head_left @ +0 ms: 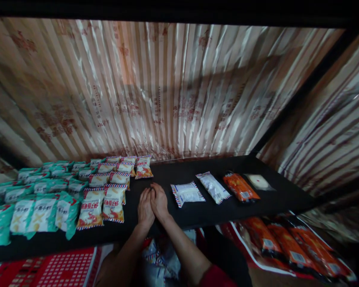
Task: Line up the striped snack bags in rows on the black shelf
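Note:
My left hand (pixel 146 207) and my right hand (pixel 159 199) rest side by side on the black shelf (pixel 173 171), touching each other. Their fingers are close together and curled down, so whatever may lie under them is hidden. Just left of them stand white snack bags with striped edges, such as the front one (pixel 113 202). To their right a white packet (pixel 188 193) lies flat, with another white packet (pixel 213 187) beyond it. Neither packet is touched by my hands.
Rows of green snack bags (pixel 43 213) fill the shelf's left. An orange packet (pixel 241 186) and a pale packet (pixel 259 181) lie at the right. Below are a red basket (pixel 68 267), orange packets (pixel 299 247) in a container, and white bags (pixel 163 259). Foil sheeting hangs behind.

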The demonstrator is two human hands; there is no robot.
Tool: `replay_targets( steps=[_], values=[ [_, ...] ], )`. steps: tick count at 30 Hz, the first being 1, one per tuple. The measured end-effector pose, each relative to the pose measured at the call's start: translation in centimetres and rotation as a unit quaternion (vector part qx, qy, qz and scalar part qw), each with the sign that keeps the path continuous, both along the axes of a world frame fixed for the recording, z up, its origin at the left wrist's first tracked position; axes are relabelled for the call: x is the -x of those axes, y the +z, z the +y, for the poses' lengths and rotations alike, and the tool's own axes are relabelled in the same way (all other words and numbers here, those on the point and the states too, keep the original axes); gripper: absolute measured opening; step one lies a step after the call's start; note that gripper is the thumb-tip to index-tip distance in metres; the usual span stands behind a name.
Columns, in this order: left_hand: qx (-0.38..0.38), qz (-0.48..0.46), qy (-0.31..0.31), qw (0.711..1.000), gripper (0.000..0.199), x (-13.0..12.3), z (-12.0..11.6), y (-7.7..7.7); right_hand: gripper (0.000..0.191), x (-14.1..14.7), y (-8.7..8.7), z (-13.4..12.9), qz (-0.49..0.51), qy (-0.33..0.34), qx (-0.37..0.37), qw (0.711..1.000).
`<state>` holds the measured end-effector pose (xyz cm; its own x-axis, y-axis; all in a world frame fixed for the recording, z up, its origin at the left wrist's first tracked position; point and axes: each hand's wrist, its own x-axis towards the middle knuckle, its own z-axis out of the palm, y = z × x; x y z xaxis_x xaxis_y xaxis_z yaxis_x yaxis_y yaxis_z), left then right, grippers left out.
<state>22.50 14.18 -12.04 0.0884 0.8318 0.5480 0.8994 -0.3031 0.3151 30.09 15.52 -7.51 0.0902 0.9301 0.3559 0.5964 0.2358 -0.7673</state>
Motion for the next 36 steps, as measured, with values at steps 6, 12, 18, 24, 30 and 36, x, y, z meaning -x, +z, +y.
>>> replay_targets(
  steps=[6, 12, 18, 24, 30, 36],
  values=[
    [-0.003, -0.033, -0.018, 0.999, 0.041, -0.8, -4.0, -0.4, 0.038, -0.8, -0.1, -4.2, 0.025, -0.005, 0.006, 1.000],
    [0.024, -0.034, -0.017, 0.999, 0.037, -1.5, -7.5, -0.8, 0.037, -1.6, -0.3, -8.1, 0.015, -0.004, 0.031, 0.999],
    [-0.015, -0.025, -0.056, 0.998, 0.034, -1.9, -11.1, -1.4, 0.037, -2.5, -1.0, -12.0, 0.016, 0.001, 0.020, 1.000],
    [-0.037, -0.011, -0.053, 0.998, 0.035, -2.0, -15.0, -3.9, 0.036, -3.2, -3.6, -15.6, -0.002, 0.029, 0.006, 1.000],
    [0.032, 0.004, -0.076, 0.997, 0.038, -0.8, -17.8, -6.8, 0.040, -2.6, -6.6, -17.3, -0.036, 0.063, 0.078, 0.994],
    [0.189, -0.001, 0.005, 0.982, 0.039, -0.6, -19.3, -9.4, 0.038, -1.9, -9.2, -18.4, -0.108, 0.043, 0.163, 0.980]
  ],
)
